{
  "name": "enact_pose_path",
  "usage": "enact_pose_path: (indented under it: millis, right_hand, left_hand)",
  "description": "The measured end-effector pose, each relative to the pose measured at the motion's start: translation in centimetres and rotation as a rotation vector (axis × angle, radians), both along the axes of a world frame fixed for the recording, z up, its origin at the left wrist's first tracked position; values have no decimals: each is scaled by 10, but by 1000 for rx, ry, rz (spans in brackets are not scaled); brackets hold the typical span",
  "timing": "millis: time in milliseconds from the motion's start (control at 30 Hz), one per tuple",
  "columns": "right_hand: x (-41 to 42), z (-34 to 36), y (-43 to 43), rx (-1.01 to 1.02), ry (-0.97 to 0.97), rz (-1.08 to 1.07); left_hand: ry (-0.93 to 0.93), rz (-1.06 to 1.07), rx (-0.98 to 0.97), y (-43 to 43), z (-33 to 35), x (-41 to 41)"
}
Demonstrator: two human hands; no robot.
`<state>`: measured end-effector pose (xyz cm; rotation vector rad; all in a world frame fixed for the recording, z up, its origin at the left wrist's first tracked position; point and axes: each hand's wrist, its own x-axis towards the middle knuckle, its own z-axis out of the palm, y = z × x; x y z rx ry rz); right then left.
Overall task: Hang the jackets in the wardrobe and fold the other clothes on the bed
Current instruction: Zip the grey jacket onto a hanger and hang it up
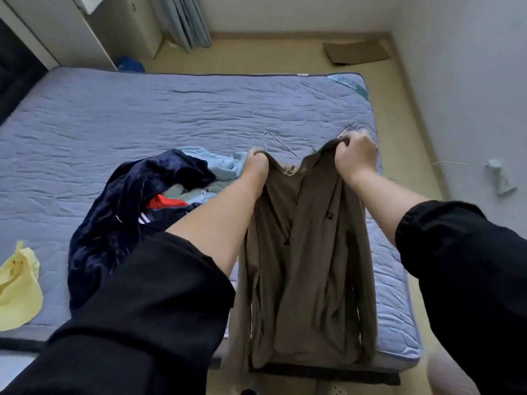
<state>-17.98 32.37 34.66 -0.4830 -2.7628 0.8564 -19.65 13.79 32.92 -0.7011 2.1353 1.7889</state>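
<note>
Clothes pile (137,201) on the bed (142,115), left of the jacket (308,266); hanger (278,141) behind.

Both arms outstretched, left hand (258,163) and right hand (356,153) fisted.

Nothing is readable; the label (346,82) on the bed (171,109) corner is blurred.

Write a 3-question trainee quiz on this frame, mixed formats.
1. True or false: the left hand and the right hand both grip the khaki jacket.
2. What shows just beyond the jacket's collar? A) a wire hanger B) a shoe C) a pillow
3. What colour is the lone garment on the bed at the view's left edge?

Key: 1 true; 2 A; 3 yellow.
</note>
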Motion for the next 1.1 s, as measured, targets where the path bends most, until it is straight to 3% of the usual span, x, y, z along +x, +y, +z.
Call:
enact_pose_path:
  millis: [67,200,400,567,667,800,967,1033,1100]
  right_hand:
    - [-20,10,2,55,-21,161]
    - [0,-13,-6,41,-298,298]
    - [106,-113,-17,-29,-675,342]
    - [171,-205,-11,-4,-813,388]
    - [205,-274,3,31,-911,369]
    - [251,-360,27,192,-1066,263]
    - [280,-455,65,251,-976,136]
    - [276,-481,81,280,-745,94]
    - [258,-489,107,277,-459,-6]
  left_hand:
    - [133,-107,0,2,15,-20]
    - [232,-338,-165,0,8,-8]
    - [26,-499,-287,-12,-87,82]
    - [-189,-550,-303,-9,-188,156]
    - [-250,-587,-297,8,-253,193]
    - [-231,-807,-481,43,-337,229]
    - [-27,-1164,-980,80,-443,254]
    - [142,-1122,-1146,93,-473,258]
    - [358,-971,-1185,106,-489,251]
